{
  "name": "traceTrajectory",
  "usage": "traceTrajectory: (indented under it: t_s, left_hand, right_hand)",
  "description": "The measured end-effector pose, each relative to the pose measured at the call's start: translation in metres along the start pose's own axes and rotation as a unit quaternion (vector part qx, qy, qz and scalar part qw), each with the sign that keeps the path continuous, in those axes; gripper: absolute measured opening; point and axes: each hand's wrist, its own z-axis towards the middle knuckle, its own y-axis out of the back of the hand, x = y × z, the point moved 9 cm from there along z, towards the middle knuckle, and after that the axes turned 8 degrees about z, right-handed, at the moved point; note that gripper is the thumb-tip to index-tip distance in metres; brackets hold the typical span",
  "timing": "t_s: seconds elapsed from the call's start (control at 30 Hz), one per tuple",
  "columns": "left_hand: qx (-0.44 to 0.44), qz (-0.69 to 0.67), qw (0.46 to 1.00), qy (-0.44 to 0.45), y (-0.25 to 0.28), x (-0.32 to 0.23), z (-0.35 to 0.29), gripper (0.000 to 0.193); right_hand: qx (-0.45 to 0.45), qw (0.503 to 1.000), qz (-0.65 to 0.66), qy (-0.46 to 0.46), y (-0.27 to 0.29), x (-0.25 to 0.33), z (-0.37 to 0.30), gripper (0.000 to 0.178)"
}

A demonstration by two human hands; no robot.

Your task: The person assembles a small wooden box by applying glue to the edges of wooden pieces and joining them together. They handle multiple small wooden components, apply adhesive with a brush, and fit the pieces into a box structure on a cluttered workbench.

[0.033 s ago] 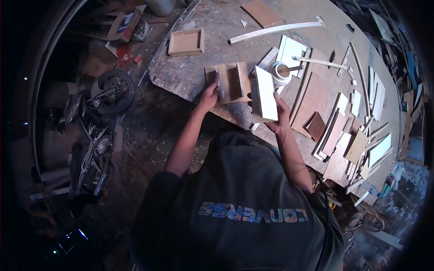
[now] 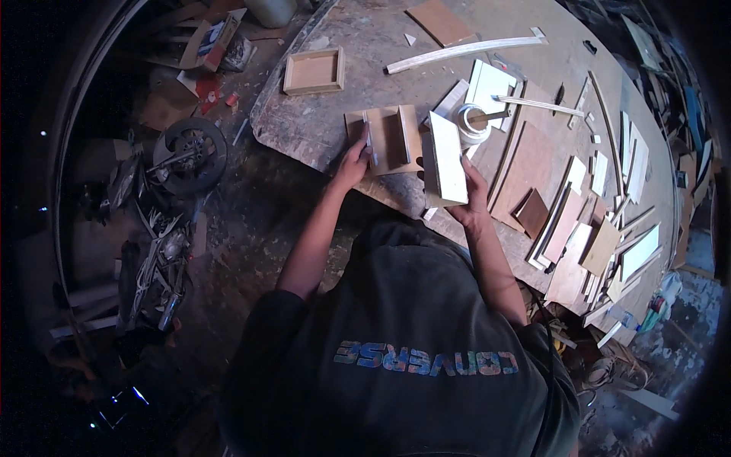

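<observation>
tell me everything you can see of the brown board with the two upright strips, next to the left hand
The brown board is flat, roughly rectangular and looks like wood. Two narrow strips stand up from it, about parallel, a left strip and a right strip, with a gap between. The left hand grips its left side, fingers against the left strip. It is over the worktable, near the front edge; whether it rests there is unclear.

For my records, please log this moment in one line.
left hand: touching brown rectangular wooden panel; right hand: holding white-faced rectangular wooden piece; nearby: round white jar
</observation>
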Motion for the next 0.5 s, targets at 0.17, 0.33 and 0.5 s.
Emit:
traceTrajectory:
  t_s: [0.17, 0.33, 0.5]
  left_hand:
    - [-0.022, -0.012, 0.999, 0.037, -0.003, 0.029, -0.004, 0.052]
    - [0.06, -0.014, 0.995, 0.083, -0.007, 0.016, -0.005, 0.047]
    - [0.063, -0.034, 0.991, 0.115, -0.012, 0.028, -0.007, 0.042]
  right_hand:
    - [-0.014, 1.0, 0.001, -0.005, 0.007, -0.002, 0.004, 0.073]
    - [0.0, 1.0, -0.018, 0.006, -0.001, 0.003, 0.006, 0.072]
    - [-0.011, 1.0, -0.028, 0.0, -0.002, 0.005, 0.012, 0.071]
